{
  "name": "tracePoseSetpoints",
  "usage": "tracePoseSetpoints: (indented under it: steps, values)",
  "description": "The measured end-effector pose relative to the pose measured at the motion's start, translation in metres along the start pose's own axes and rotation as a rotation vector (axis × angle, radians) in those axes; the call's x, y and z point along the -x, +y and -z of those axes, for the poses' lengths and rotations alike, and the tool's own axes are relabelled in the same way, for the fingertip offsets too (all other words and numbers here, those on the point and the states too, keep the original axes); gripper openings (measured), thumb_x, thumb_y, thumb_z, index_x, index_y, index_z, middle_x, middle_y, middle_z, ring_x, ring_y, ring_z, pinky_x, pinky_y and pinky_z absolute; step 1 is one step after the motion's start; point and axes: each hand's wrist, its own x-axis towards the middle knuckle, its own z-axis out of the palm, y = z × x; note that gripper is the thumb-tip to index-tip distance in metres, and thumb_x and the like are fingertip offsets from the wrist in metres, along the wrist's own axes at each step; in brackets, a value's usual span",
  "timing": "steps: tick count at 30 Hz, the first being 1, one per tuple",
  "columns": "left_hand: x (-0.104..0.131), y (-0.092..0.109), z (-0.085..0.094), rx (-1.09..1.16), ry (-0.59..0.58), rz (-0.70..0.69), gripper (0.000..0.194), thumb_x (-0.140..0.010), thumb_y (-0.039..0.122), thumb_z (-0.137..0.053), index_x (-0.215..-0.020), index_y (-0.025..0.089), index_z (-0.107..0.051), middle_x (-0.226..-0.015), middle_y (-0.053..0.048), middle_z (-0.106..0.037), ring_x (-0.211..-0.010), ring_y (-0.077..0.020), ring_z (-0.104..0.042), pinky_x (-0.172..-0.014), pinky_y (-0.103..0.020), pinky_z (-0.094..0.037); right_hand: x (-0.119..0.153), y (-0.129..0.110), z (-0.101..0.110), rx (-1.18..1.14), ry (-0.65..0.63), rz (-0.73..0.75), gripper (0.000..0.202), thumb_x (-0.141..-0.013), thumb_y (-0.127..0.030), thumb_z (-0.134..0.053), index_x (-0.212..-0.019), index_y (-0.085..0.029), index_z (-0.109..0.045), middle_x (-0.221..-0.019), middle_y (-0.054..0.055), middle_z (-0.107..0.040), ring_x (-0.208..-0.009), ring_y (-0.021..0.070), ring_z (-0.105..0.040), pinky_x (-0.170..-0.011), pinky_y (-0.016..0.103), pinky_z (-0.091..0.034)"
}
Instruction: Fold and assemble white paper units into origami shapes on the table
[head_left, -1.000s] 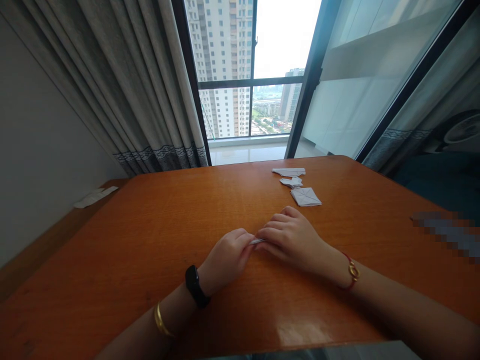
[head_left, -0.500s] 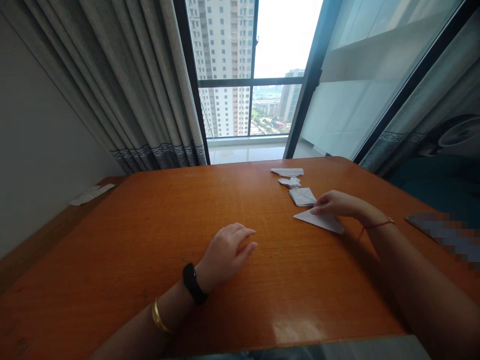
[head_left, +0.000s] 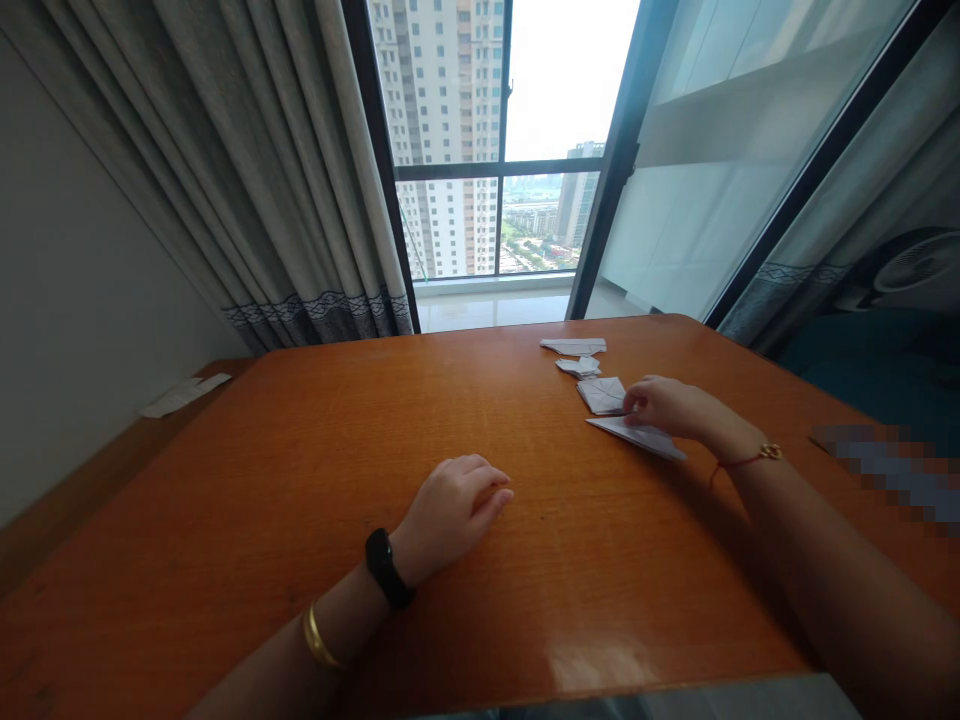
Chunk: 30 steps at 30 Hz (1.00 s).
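My right hand (head_left: 667,408) pinches the upper edge of a long, pointed piece of folded white paper (head_left: 645,436), shaped like a paper plane. The point of this paper faces left, and its wide end lies toward my wrist. Just behind it is a square folded paper (head_left: 600,394) with crease lines, close to my fingertips. Farther back are a small irregular folded paper (head_left: 579,367) and a flat strip-like folded paper (head_left: 574,346). My left hand (head_left: 454,508) rests over the table's middle, holding nothing, with its fingers loosely bent and thumb apart.
The orange-brown wooden table (head_left: 300,470) reaches toward a window (head_left: 501,168). White paper (head_left: 185,394) lies on a ledge at the left, below a grey curtain (head_left: 300,180). A blurred-out flat object (head_left: 889,470) is at the table's right.
My right hand has shifted slightly up, and the pointed folded paper has tilted so that its face looks narrower. My left hand has hardly moved; its fingers are a little closer together.
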Motion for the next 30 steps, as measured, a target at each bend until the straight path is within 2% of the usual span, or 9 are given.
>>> tracePoseSetpoints:
  steps: [5, 10, 17, 21, 26, 30]
  values:
    - [0.000, 0.000, 0.000, -0.010, -0.014, -0.005, 0.015, -0.094, 0.027, -0.053, -0.098, 0.020, -0.065, -0.095, -0.003, -0.066, -0.089, -0.0177, -0.059, -0.082, -0.031, -0.044, 0.005, -0.015, 0.000, -0.099, -0.003, 0.107, 0.038, -0.069, -0.050, -0.070, -0.092, -0.021, -0.073, -0.095, 0.007, -0.069, -0.084, 0.0235, -0.063, -0.068, 0.029, -0.045]
    - [0.000, -0.001, 0.000, -0.009, -0.012, -0.009, 0.015, -0.094, 0.027, -0.053, -0.099, 0.020, -0.065, -0.095, -0.003, -0.066, -0.089, -0.0175, -0.059, -0.082, -0.031, -0.043, 0.006, -0.026, -0.008, -0.072, -0.061, 0.086, 0.032, -0.067, -0.040, -0.071, -0.096, -0.025, -0.072, -0.092, 0.005, -0.070, -0.081, 0.0240, -0.064, -0.065, 0.029, -0.043]
    - [0.000, 0.000, 0.001, -0.011, -0.025, -0.008, 0.014, -0.094, 0.027, -0.054, -0.098, 0.020, -0.065, -0.094, -0.003, -0.067, -0.089, -0.0177, -0.060, -0.081, -0.031, -0.044, 0.007, -0.017, -0.009, -0.059, -0.067, 0.081, 0.031, -0.063, -0.032, -0.073, -0.094, -0.025, -0.070, -0.091, 0.004, -0.069, -0.080, 0.0235, -0.063, -0.062, 0.028, -0.042]
    - [0.001, 0.000, 0.001, -0.012, -0.023, -0.010, 0.015, -0.094, 0.028, -0.053, -0.098, 0.020, -0.065, -0.094, -0.003, -0.067, -0.088, -0.0177, -0.060, -0.081, -0.031, -0.044, 0.008, -0.020, -0.007, -0.057, -0.019, 0.072, 0.033, -0.065, -0.039, -0.072, -0.096, -0.026, -0.069, -0.094, 0.004, -0.069, -0.080, 0.0236, -0.064, -0.062, 0.028, -0.042]
    - [0.001, 0.000, 0.001, -0.012, -0.035, -0.013, 0.016, -0.094, 0.027, -0.053, -0.099, 0.020, -0.066, -0.095, -0.003, -0.067, -0.088, -0.0178, -0.060, -0.081, -0.031, -0.044, 0.013, -0.041, -0.002, -0.013, 0.039, 0.089, 0.034, -0.079, -0.056, -0.058, -0.090, -0.026, -0.070, -0.097, 0.007, -0.069, -0.082, 0.0248, -0.064, -0.062, 0.030, -0.042]
    - [0.001, 0.000, 0.001, -0.009, -0.036, -0.012, 0.016, -0.094, 0.027, -0.052, -0.099, 0.020, -0.066, -0.095, -0.004, -0.067, -0.089, -0.0179, -0.060, -0.082, -0.031, -0.045, 0.018, -0.064, -0.002, 0.070, 0.049, -0.049, 0.049, -0.085, -0.064, -0.044, -0.094, -0.021, -0.066, -0.094, 0.013, -0.070, -0.083, 0.0298, -0.066, -0.063, 0.034, -0.043]
